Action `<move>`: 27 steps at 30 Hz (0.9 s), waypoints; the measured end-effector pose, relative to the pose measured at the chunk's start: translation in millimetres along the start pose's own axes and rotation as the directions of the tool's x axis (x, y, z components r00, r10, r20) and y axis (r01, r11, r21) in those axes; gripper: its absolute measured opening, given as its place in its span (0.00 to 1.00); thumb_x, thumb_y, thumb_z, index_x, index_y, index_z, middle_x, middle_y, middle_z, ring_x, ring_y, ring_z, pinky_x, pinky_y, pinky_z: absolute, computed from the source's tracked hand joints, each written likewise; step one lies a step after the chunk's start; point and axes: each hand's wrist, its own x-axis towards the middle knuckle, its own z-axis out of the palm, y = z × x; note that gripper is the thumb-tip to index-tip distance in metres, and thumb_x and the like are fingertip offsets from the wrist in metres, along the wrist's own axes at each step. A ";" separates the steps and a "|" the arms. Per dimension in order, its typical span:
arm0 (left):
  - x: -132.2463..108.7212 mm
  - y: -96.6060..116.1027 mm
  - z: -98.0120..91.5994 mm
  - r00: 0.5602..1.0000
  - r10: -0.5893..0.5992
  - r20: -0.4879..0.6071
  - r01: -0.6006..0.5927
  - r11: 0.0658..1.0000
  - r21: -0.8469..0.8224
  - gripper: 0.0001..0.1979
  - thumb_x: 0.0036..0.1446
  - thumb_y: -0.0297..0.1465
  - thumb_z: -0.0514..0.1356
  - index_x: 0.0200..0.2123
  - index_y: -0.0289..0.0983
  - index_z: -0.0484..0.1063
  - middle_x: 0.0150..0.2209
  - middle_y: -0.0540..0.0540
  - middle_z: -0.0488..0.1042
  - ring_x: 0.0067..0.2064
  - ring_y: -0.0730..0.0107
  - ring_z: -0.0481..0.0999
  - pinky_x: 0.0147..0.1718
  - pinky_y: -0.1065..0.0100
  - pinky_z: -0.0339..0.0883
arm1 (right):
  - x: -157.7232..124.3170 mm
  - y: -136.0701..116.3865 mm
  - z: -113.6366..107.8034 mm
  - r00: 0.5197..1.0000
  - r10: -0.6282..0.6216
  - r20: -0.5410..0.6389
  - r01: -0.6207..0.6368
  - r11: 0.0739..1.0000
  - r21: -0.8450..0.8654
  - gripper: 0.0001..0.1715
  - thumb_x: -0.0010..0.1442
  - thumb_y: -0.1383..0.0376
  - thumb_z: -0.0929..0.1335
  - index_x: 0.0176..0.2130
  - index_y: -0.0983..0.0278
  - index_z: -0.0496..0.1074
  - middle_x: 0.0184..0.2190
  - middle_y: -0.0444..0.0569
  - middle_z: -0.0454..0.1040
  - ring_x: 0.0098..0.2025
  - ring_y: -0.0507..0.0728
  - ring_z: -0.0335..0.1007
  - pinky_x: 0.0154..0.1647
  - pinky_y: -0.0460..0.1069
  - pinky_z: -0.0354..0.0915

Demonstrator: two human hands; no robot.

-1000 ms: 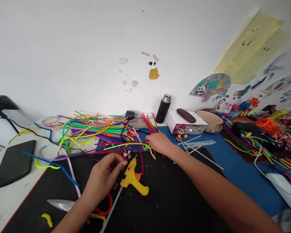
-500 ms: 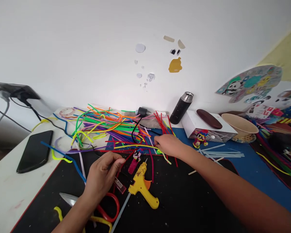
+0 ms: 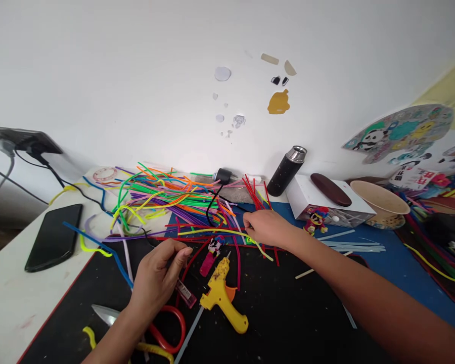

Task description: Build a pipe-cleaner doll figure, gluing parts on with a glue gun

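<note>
My right hand reaches over the middle of the table with its fingers curled down. Just below its fingertips lie a yellow pipe cleaner and a small bright green piece; what the fingers grip, if anything, is hidden. Thumb and fingers of my left hand are pinched together above the black mat, and I cannot make out anything between them. Close by are a yellow glue gun with a glue stick in its back, a small pipe-cleaner figure and red-handled scissors, partly under my left forearm.
A heap of colourful pipe cleaners spreads along the wall. At left lies a phone. Toward the back right stand a black flask, a white box with a brown case, a second figure and a beige bowl.
The view has shifted slightly, so the things at right appear a little farther right. My right hand stays among the pipe cleaners; my left hand keeps its pinch, nearly still.
</note>
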 end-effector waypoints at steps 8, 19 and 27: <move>1.7 0.2 2.5 1.000 -0.025 -0.008 0.025 0.999 -0.039 0.12 0.62 0.42 0.59 0.31 0.42 0.76 0.28 0.50 0.79 0.30 0.66 0.77 0.32 0.69 0.69 | -18.6 -15.3 -7.1 0.993 0.072 -0.089 -0.069 0.997 0.029 0.11 0.72 0.63 0.63 0.46 0.59 0.76 0.39 0.49 0.83 0.39 0.59 0.79 0.34 0.48 0.57; -4.0 2.9 6.3 0.998 -0.030 0.053 0.034 0.997 -0.071 0.10 0.61 0.40 0.61 0.31 0.42 0.76 0.32 0.51 0.81 0.33 0.65 0.79 0.36 0.69 0.70 | -62.7 -54.9 20.8 0.987 -0.159 -0.031 0.158 0.987 -0.023 0.17 0.67 0.73 0.64 0.52 0.62 0.74 0.43 0.52 0.82 0.41 0.62 0.80 0.34 0.49 0.62; -7.2 6.7 4.7 0.995 -0.048 0.084 0.062 0.984 -0.167 0.11 0.60 0.40 0.61 0.29 0.42 0.77 0.28 0.52 0.81 0.31 0.66 0.79 0.34 0.69 0.69 | -66.2 -59.8 33.5 0.984 -0.117 -0.133 0.126 0.990 0.061 0.11 0.72 0.68 0.64 0.47 0.61 0.77 0.43 0.51 0.82 0.43 0.60 0.80 0.39 0.49 0.65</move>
